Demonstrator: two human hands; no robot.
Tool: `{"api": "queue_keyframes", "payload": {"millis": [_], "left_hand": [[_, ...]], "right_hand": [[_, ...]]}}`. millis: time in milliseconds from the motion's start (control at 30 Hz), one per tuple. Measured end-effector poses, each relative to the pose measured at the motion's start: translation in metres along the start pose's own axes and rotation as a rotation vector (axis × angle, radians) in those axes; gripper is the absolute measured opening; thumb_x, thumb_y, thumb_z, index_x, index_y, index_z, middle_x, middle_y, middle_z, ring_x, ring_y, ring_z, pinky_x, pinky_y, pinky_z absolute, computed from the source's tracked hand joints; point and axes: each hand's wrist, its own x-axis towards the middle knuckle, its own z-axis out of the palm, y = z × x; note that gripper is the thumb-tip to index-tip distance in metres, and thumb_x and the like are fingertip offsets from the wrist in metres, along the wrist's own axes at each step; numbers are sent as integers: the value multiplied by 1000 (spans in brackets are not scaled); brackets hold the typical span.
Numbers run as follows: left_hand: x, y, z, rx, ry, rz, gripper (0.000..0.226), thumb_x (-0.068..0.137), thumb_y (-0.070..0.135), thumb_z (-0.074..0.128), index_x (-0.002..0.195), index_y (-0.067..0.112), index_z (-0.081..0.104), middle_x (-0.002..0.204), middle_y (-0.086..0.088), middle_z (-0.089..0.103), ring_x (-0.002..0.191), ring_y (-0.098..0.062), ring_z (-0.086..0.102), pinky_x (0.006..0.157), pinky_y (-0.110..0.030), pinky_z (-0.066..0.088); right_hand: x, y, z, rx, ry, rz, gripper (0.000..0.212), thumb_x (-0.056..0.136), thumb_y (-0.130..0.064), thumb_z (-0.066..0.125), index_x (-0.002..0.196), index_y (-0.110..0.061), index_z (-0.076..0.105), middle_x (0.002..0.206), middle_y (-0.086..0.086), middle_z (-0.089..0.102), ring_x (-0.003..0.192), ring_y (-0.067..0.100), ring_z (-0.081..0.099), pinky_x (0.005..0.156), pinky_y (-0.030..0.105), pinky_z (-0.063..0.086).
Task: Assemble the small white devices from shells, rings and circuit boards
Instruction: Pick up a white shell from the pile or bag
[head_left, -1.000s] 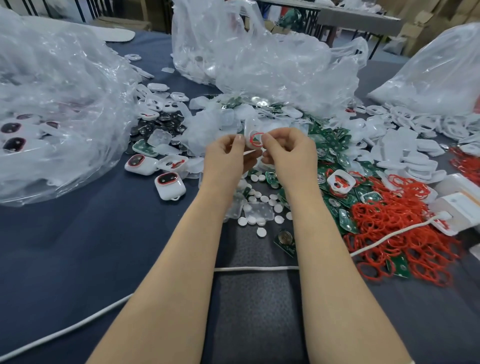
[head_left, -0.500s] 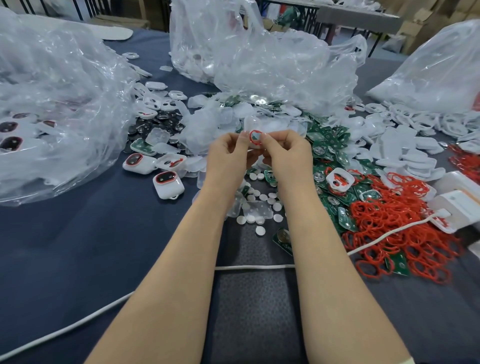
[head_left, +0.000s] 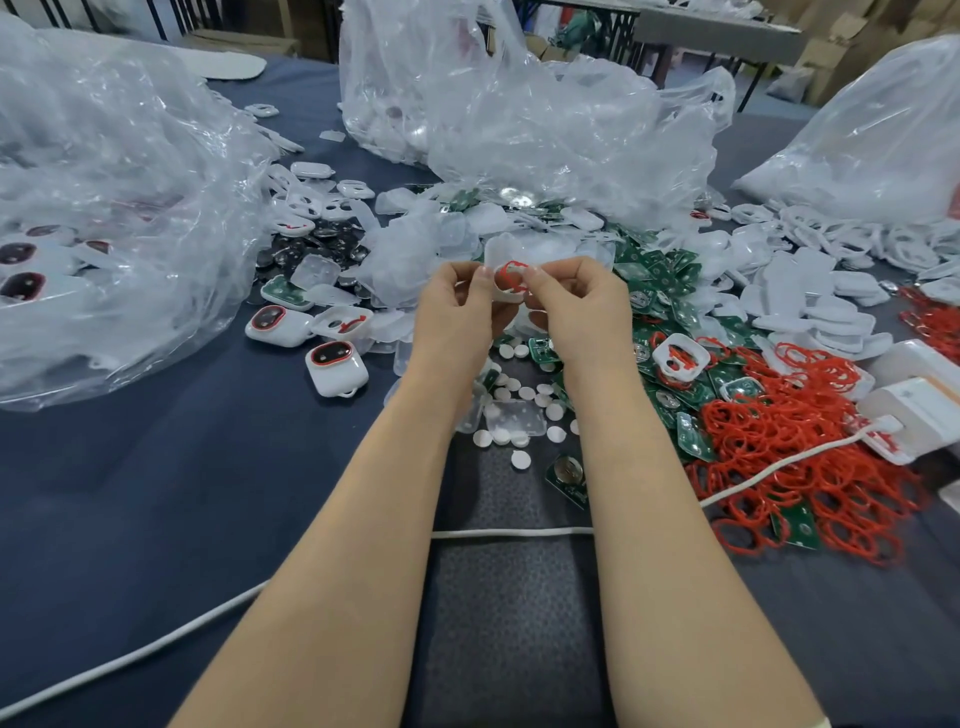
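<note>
Little has changed: the left hand (head_left: 457, 312) and right hand (head_left: 576, 306) still pinch the shell (head_left: 506, 297); the ring (head_left: 513, 266) seems not fully seated.

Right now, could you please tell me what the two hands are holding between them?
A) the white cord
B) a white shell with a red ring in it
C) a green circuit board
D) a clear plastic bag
B: the left hand and the right hand both pinch a small white shell with a red ring in its opening.
</note>
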Motion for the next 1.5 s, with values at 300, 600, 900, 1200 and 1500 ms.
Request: {"api": "queue_keyframes", "payload": {"millis": [300,600,900,1200,1500], "left_hand": [[-2,0,3,15,14,17,12,101,18,46,106,7,50,98,-10,67,88,-16,69,75,-19,55],[-3,-2,-2,145,24,68,17,97,17,55,107,3,51,105,-19,68,94,-23,70,89,-35,56],[-1,-2,-5,10,19,38,10,98,12,53,103,4,54,90,-11,70,85,-18,70,81,-27,56],[-4,4,-8,-220,-70,-32,7,96,10,56,89,11,56,75,-1,71,69,-13,68,70,-21,56],[-5,6,-10,-192,-97,-43,6,97,9,54,91,10,53,81,-3,72,73,-14,70,71,-20,55]], "right_hand": [[-5,0,4,-162,76,-137,11,87,-19,66,79,-12,64,76,-4,64,80,15,63,77,31,52],[-7,2,8,-241,109,-199,11,89,-14,63,79,-10,60,67,-15,52,61,-12,50,59,4,36],[-12,2,14,-139,69,-150,14,89,-11,62,77,-11,55,70,-2,56,65,9,51,62,18,40],[0,2,-4,682,-299,507,4,92,-13,59,88,-14,62,70,-1,56,54,7,43,46,15,42],[-1,8,7,187,-143,95,14,94,-13,57,82,-17,62,68,-10,62,59,-1,50,60,18,39]]}}
